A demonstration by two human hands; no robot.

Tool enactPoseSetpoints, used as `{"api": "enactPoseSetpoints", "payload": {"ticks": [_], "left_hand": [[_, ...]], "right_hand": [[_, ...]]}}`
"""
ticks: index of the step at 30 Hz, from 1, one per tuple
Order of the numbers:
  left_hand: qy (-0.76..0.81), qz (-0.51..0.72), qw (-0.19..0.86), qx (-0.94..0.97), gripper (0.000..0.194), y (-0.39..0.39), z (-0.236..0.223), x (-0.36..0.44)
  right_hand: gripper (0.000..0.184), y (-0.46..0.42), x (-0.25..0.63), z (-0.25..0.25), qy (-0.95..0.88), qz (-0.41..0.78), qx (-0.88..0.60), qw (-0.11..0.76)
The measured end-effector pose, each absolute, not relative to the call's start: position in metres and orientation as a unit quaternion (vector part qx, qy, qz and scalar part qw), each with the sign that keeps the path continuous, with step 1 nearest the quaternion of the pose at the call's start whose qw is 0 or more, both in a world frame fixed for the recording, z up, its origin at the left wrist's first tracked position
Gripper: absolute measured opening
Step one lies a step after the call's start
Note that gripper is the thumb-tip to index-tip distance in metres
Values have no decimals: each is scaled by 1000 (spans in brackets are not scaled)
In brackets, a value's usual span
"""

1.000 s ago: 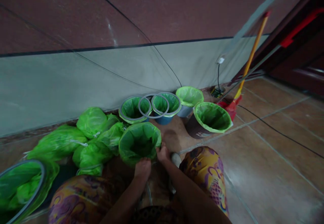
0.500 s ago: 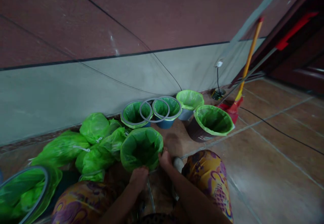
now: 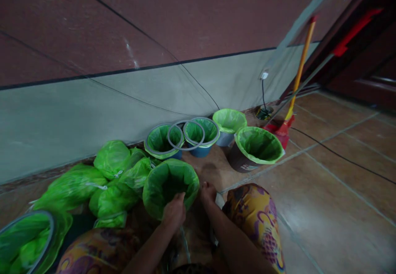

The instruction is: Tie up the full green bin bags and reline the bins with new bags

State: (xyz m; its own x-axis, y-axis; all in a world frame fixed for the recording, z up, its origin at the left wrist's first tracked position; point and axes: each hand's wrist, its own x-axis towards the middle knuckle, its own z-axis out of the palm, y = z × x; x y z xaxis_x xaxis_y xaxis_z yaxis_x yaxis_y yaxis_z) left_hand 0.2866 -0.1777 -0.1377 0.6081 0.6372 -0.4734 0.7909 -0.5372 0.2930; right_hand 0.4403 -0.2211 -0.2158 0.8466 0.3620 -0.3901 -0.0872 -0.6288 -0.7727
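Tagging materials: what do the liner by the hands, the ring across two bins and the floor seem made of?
Liner: likely thin plastic film, slightly glossy; translucent and creased.
Ring: probably smooth rigid plastic, evenly round; metal possible.
Floor: seemingly ceramic tile, semi-gloss; pale joints, soft sheen.

A bare left forearm (image 3: pixel 151 245) and right forearm (image 3: pixel 233 235) reach up from the bottom edge of the frame, drawing together near its lower centre. The left hand (image 3: pixel 174 213) angles upward and to the right, its back toward the camera, its fingers mostly hidden. The right hand (image 3: pixel 208 192), slightly higher and apart from the left, appears loosely curled, though dim light obscures how tightly the fingers bend.
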Motion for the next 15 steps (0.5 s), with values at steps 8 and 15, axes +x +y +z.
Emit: {"api": "enactPoseSetpoints", "payload": {"ticks": [8, 15], "left_hand": [[415, -162, 297, 845, 42, -168, -172, 318], [407, -205, 292, 841, 27, -157, -179, 312]], "right_hand": [[22, -217, 425, -220, -137, 308, -826, 452], [30, -214, 417, -215, -189, 320, -832, 412]]}}
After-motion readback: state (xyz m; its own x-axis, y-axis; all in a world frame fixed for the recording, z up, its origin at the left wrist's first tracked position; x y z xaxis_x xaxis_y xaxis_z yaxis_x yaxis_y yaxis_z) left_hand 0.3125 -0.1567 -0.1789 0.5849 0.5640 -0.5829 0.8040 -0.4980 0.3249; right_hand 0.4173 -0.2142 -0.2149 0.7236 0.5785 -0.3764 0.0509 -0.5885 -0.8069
